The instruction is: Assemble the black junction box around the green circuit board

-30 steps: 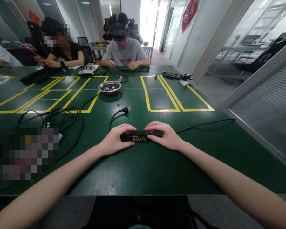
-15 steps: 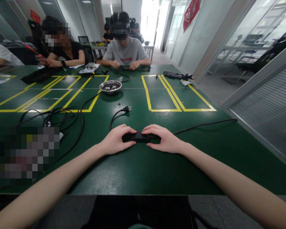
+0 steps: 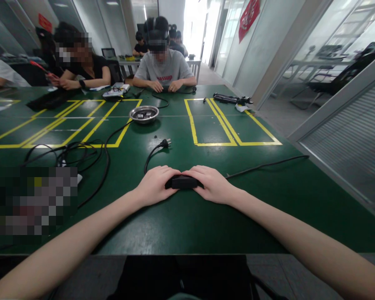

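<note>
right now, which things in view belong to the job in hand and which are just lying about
Likely in the job:
- box, held by left hand and right hand
- plug, its cord running to the left hand
- cable, running to the right hand

Apparently lying about:
- bowl with metal parts
- tangled wires
- tripod-like thing

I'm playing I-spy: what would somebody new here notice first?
Probably the left hand and right hand, together holding a black box near the front of the green table. Next, perhaps, bright yellow tape marking shapes farther out, and the shiny metal bowl beyond the hands.
</note>
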The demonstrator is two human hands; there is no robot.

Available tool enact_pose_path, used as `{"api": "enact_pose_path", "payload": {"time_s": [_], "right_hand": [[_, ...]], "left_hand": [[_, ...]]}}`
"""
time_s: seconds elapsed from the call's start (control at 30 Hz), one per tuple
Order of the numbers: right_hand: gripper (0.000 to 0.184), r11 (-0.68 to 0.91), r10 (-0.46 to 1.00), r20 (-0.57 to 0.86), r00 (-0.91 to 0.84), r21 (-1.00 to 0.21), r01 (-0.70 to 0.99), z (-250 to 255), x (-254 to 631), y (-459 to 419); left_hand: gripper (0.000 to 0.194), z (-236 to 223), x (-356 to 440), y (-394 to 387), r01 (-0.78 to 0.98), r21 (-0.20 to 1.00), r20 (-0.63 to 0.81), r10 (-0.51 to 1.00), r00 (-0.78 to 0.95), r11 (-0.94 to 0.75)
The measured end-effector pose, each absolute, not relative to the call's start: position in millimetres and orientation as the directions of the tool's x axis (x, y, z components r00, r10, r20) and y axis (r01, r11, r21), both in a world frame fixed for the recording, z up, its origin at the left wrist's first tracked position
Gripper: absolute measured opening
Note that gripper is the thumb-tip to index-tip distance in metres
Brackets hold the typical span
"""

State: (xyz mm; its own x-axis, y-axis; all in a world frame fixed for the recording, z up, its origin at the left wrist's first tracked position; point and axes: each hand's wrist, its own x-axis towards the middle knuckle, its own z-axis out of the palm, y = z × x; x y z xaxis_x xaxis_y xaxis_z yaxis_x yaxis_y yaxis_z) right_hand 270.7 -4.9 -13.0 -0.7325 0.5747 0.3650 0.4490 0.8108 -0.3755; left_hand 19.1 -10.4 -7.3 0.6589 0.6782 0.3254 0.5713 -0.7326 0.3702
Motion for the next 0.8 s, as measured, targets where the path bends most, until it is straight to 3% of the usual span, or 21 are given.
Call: {"api": "enact_pose_path", "payload": {"time_s": [0.33,0.57,0.8], "right_hand": [[0.027,0.82,0.569,0.328,-0.754,-0.302,0.487,-12.4,271.4,-5.8],[0.036,0.849,0.528,0.357,-0.771,-0.193,0.492,-7.6,268.7,-8.5],[0.034,0.848,0.529,0.367,-0.765,-0.193,0.494,-6.7,269.8,-11.0]], "left_hand": [[0.025,-3.9,17.5,-11.0,0.574,0.269,0.316,0.634,0.706,-0.773],[0.03,0.8,20.7,-14.4,0.545,0.273,0.318,0.609,0.727,-0.793],[0.046,3.0,17.8,-11.2,0.491,0.12,0.339,0.501,0.797,-0.863]]}}
